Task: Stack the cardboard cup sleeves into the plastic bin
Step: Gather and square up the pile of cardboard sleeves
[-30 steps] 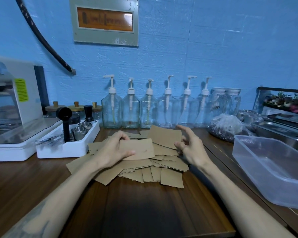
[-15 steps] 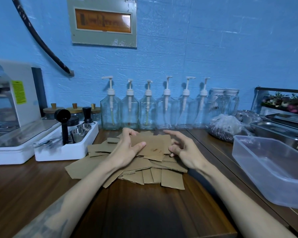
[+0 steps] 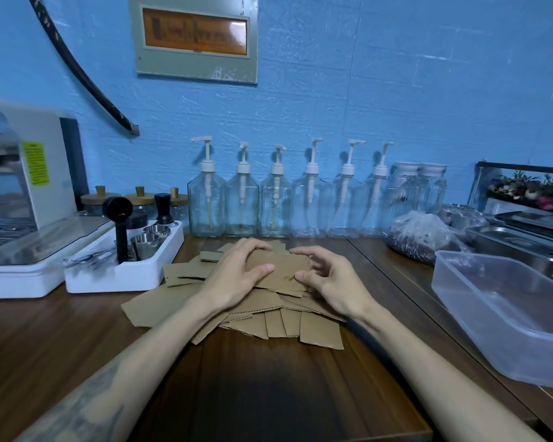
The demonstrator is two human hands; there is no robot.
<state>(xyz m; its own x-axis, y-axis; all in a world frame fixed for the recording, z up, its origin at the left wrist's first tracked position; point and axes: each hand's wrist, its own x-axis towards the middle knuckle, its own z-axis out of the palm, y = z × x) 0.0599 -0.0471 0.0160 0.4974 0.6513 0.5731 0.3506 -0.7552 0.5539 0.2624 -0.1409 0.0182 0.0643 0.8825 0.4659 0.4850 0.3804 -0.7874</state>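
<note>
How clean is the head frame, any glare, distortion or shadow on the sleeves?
Head view: wide-angle bowing bends the plastic bin and table edge; glare whitens the right of the orange wall panel; a dark shadow falls on the table near the camera; cardboard sleeves between left hand and right hand stay evenly lit and sharp.

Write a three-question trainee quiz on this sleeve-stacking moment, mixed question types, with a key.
1. True or false: the plastic bin already holds cardboard sleeves.
2. Multiple choice: the small stack of sleeves is held by A) the left hand alone, B) the right hand alone, C) both hands.
3. Fill in: the bin sits on the person's ____ side of the loose sleeve pile.

Key
1. False; no sleeves show inside it.
2. C; each hand grips one end, above the pile.
3. Right.
</note>
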